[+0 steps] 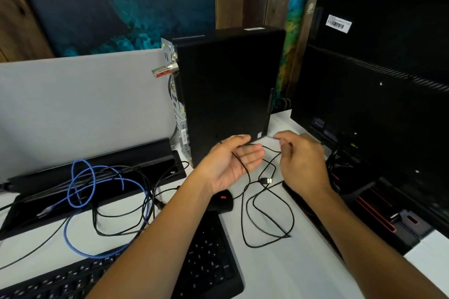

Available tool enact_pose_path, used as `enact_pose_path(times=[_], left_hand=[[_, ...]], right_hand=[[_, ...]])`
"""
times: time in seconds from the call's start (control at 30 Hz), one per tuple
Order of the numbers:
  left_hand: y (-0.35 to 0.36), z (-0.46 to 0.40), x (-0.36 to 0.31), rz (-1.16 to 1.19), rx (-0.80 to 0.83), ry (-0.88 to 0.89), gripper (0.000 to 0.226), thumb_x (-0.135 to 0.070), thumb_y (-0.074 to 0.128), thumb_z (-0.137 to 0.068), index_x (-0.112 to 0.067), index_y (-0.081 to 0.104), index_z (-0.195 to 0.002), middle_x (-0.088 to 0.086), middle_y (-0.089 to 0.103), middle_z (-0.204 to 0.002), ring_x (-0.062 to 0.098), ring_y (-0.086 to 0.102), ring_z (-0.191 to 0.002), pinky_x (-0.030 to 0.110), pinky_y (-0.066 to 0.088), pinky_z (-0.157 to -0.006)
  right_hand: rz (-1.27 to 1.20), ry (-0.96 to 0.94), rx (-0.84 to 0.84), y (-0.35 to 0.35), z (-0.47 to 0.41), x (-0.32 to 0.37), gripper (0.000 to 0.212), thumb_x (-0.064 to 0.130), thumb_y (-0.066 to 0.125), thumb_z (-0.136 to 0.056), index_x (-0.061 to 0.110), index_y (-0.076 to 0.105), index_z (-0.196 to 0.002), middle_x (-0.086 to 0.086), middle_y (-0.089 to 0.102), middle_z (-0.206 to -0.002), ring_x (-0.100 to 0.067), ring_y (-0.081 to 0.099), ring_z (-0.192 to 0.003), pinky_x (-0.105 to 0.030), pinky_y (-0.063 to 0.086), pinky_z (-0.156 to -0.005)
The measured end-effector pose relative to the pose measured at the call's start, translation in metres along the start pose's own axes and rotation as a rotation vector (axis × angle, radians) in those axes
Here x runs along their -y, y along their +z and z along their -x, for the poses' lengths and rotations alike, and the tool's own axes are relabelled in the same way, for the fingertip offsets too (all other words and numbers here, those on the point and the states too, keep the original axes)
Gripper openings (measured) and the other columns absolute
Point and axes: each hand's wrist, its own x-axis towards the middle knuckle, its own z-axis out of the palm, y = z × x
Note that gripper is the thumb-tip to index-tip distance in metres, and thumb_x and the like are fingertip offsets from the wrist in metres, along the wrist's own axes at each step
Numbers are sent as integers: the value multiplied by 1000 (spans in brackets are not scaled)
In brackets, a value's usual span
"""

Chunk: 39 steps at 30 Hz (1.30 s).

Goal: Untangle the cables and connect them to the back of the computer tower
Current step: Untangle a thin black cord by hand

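A black computer tower [226, 90] stands upright on the white desk, its metal back panel [176, 104] facing left. In front of it my left hand [230, 162] is palm up, fingers apart, with a thin black cable [267, 216] draped across the palm. My right hand [301, 160] pinches the same cable between thumb and fingers. The cable's USB plug [266, 180] dangles between my hands, and its loops lie on the desk below. A blue network cable [80, 192] and more black cables [121, 221] lie tangled at the left.
A black mouse [222, 199] sits under my left wrist and a black keyboard [206, 262] runs along the near edge. A black monitor on its stand [379, 128] fills the right. A grey divider panel [80, 104] and a black cable tray [97, 167] stand at the left.
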Motion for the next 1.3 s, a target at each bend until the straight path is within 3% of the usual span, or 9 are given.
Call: enact_pose_path(times=[0.1, 0.23, 0.4, 0.57, 0.67, 0.83, 1.03, 1.13, 1.3], left_hand=[[-7, 3, -4, 69, 2, -9, 27, -35, 71, -86, -10, 66, -97, 12, 72, -89, 23, 72, -83, 43, 52, -95], [-20, 1, -18, 45, -35, 38, 65, -56, 65, -85, -7, 62, -127, 13, 71, -95, 27, 71, -89, 48, 51, -99], [-4, 2, -52, -313, -8, 93, 56, -53, 41, -104, -5, 69, -109, 7, 63, -76, 21, 65, -70, 40, 55, -80], [4, 4, -61, -37, 120, 157, 40, -36, 36, -105, -15, 59, -80, -3, 32, -56, 11, 27, -49, 28, 36, -58], [3, 4, -46, 23, 145, 202, 34, -28, 40, -106, -10, 67, -94, -2, 44, -65, 10, 41, -58, 26, 42, -62], [9, 4, -28, -128, 144, 212, 41, 2, 37, -105, -5, 50, -143, 7, 63, -84, 16, 62, -73, 26, 55, -70], [22, 0, -20, -212, 103, 186, 33, -34, 33, -110, -15, 55, -127, 9, 50, -63, 17, 35, -50, 33, 31, -58], [30, -5, -22, -249, -5, 320, 39, -34, 35, -111, -9, 63, -100, 9, 61, -75, 22, 62, -66, 31, 53, -68], [40, -2, -19, -104, -86, 293, 36, -21, 40, -107, 1, 67, -115, 19, 74, -111, 31, 73, -106, 38, 57, -96]], right_hand=[[-57, -27, -147, -10, -19, -3, 19, 14, 58, -100, 22, 72, -110, -10, 67, -86, -16, 62, -69, -22, 50, -66], [-140, -28, -189, -28, -35, -3, 19, 17, 62, -100, 22, 75, -113, -5, 68, -93, -10, 64, -76, -23, 55, -77], [-141, -101, -78, -30, -40, 4, 20, 16, 68, -97, 24, 79, -112, 3, 61, -83, -7, 58, -68, -13, 48, -73], [-205, 42, 3, -24, -44, 7, 20, 15, 66, -98, 21, 80, -112, 9, 71, -86, 3, 63, -64, -14, 54, -71], [-88, 108, 219, -9, -35, 4, 23, 8, 61, -100, 16, 79, -112, 6, 66, -82, 11, 56, -50, -2, 38, -49], [22, 97, 316, 5, -24, 2, 26, 10, 58, -101, 19, 79, -114, -9, 75, -112, -22, 70, -84, -23, 56, -78], [77, -26, 366, -1, -31, 9, 29, 11, 57, -102, 21, 76, -121, -10, 70, -108, -15, 55, -72, -20, 43, -70], [111, -116, 385, -10, -31, 17, 23, 11, 58, -100, 19, 80, -102, -3, 61, -89, -20, 57, -80, -20, 40, -66], [219, -239, 396, -19, -23, 30, 40, 9, 58, -98, 26, 51, -62, 8, 37, -73, -24, 53, -72, -24, 38, -61]])
